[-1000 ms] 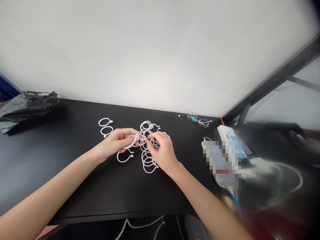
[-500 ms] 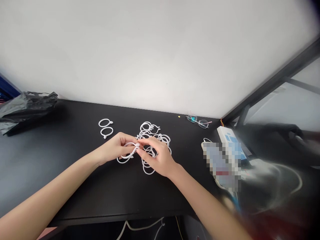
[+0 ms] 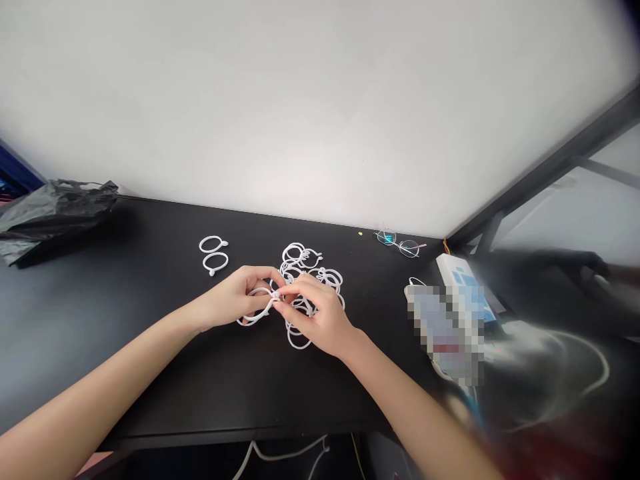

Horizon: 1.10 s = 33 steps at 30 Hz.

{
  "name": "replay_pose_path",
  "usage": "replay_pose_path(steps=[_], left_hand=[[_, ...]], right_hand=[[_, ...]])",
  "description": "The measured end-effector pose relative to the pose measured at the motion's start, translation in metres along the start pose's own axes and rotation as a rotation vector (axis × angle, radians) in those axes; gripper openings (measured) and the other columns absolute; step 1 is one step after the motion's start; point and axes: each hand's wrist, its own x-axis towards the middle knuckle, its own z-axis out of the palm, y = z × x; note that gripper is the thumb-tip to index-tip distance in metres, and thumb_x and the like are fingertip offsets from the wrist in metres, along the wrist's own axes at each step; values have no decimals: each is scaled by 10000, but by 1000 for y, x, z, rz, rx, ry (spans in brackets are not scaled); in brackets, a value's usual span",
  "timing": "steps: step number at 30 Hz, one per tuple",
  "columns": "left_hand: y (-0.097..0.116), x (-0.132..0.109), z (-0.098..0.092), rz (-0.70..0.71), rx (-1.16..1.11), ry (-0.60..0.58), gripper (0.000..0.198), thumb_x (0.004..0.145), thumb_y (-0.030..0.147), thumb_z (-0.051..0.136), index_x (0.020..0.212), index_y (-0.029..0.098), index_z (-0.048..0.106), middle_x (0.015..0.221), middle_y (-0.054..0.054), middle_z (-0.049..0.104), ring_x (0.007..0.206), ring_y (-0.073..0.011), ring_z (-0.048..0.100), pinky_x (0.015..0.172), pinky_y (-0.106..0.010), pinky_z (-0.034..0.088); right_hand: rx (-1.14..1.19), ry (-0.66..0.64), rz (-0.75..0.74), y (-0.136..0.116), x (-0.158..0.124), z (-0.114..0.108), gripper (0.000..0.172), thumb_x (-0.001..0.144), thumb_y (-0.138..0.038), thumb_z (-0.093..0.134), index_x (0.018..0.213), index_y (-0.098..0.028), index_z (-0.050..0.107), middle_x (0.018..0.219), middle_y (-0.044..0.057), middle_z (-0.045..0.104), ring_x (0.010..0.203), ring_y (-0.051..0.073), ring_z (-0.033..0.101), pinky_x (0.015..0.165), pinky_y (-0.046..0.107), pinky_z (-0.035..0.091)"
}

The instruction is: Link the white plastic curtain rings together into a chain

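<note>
Between my two hands is a white plastic ring (image 3: 269, 309) with a small knobbed clasp. My left hand (image 3: 229, 298) grips its left side, the fingers curled around it. Thumb and forefinger of my right hand (image 3: 323, 317) pinch the ring at its clasp. Beneath and behind my hands lies a loose pile of similar white rings (image 3: 330, 272), partly covered by my right hand. Two more rings lie apart to the left, a closed-looking upper ring (image 3: 225, 244) and a lower ring (image 3: 212, 272).
Everything lies on a black table (image 3: 240, 393) against a white wall. Eyeglasses (image 3: 409, 249) lie near the back edge. A phone (image 3: 413, 300), partly pixelated, and a white box (image 3: 453, 267) are at right. A black plastic bag (image 3: 55, 213) is at the far left.
My fingers have drawn closer together at the ring's clasp, and the held ring has shifted slightly. The whole view has moved a little; the other rings stay where they lay.
</note>
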Motion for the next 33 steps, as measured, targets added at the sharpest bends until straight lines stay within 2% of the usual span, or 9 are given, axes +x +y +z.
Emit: replay_pose_path(steps=[4, 9, 16, 21, 27, 30, 33], left_hand=[[-5, 1, 0, 42, 34, -28, 121, 781, 189, 545, 893, 171, 589, 476, 112, 352, 415, -46, 295, 412, -154, 308], [-7, 2, 0, 32, 65, -32, 123, 778, 188, 538, 892, 171, 580, 491, 104, 378, 431, -54, 306, 416, -158, 307], [-8, 2, -1, 68, 78, -10, 122, 840, 235, 519, 919, 166, 583, 506, 102, 319, 448, -55, 252, 422, -163, 250], [-7, 4, -1, 108, 63, -8, 183, 885, 313, 513, 974, 161, 564, 521, 100, 293, 464, -59, 232, 433, -173, 217], [2, -1, 2, 90, -15, 13, 348, 924, 451, 472, 1168, 203, 483, 586, 88, 314, 482, -72, 274, 434, -182, 259], [4, -2, 3, 92, -9, 24, 383, 928, 498, 458, 1165, 198, 485, 615, 74, 348, 509, -81, 321, 457, -195, 295], [2, -1, 3, 153, 37, 15, 383, 886, 488, 548, 1124, 191, 508, 646, 60, 384, 565, -95, 363, 491, -204, 320]], right_hand=[[60, -67, 73, -3, -1, 0, 99, 897, -288, 595, 903, -198, 638, 743, 2, 602, 692, 133, 586, 702, 283, 512], [79, -90, 109, -4, -1, 0, 133, 916, -313, 559, 902, -202, 630, 741, 2, 602, 669, 130, 578, 678, 275, 510], [72, -15, 106, -3, -1, 1, 106, 904, -257, 569, 856, -182, 627, 714, -4, 613, 646, 117, 579, 658, 254, 495], [101, 10, 165, -5, -1, 2, 123, 913, -270, 544, 835, -193, 602, 723, -8, 630, 650, 117, 603, 644, 248, 508], [150, 62, 214, -4, -1, 1, 128, 929, -296, 524, 868, -194, 573, 715, -7, 598, 622, 109, 580, 602, 239, 509], [138, 103, 233, -1, -2, 2, 129, 932, -304, 525, 879, -196, 572, 704, -11, 586, 592, 102, 569, 563, 226, 494], [131, 118, 244, 0, -3, 3, 139, 933, -324, 529, 893, -198, 573, 721, -6, 603, 595, 103, 583, 555, 224, 496]])
